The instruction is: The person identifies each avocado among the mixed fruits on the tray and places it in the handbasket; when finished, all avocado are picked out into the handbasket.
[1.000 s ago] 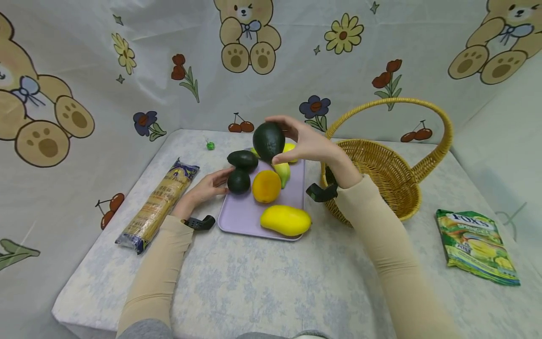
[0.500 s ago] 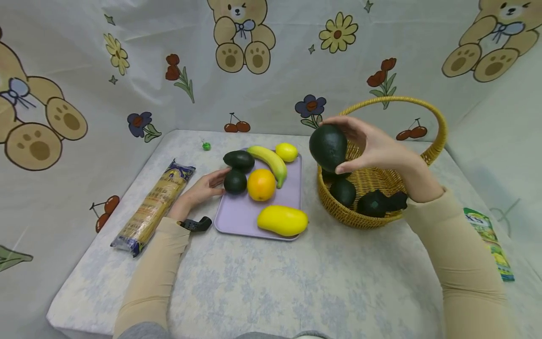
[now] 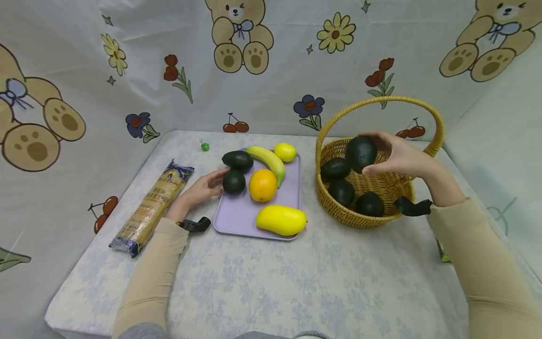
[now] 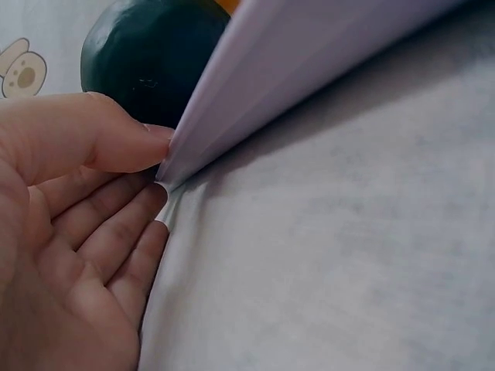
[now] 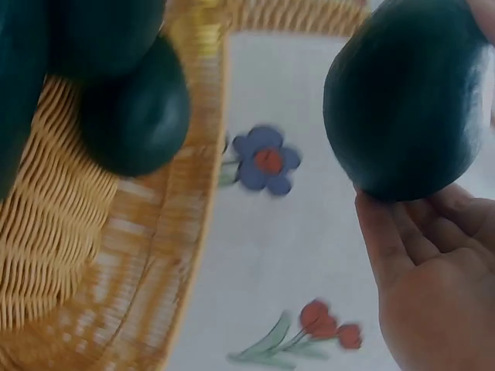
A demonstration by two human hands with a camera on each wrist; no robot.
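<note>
My right hand (image 3: 402, 154) grips a dark green avocado (image 3: 361, 153) between thumb and fingers, over the wicker basket (image 3: 398, 188). The right wrist view shows the held avocado (image 5: 406, 100) from close by, the basket's rim to its left. Several other avocados (image 3: 370, 204) lie in the basket. At the left edge of the lilac tray (image 3: 237, 221), my left hand (image 3: 203, 192) holds the rim, the thumb on top and the fingers low against the cloth in the left wrist view. Right beside that hand sits a round avocado (image 3: 234, 181) on the tray.
The tray also bears a longer avocado (image 3: 238, 161), a banana (image 3: 268, 159), a lemon (image 3: 285, 152), an orange (image 3: 263, 185) and a yellow mango (image 3: 282, 220). A pasta packet (image 3: 154, 207) lies at left. The basket's tall handle (image 3: 381, 100) arches above it.
My right hand has carried the avocado rightward from above the tray to over the basket, and it is now lower than half a second ago. The left hand has stayed at the tray's edge.
</note>
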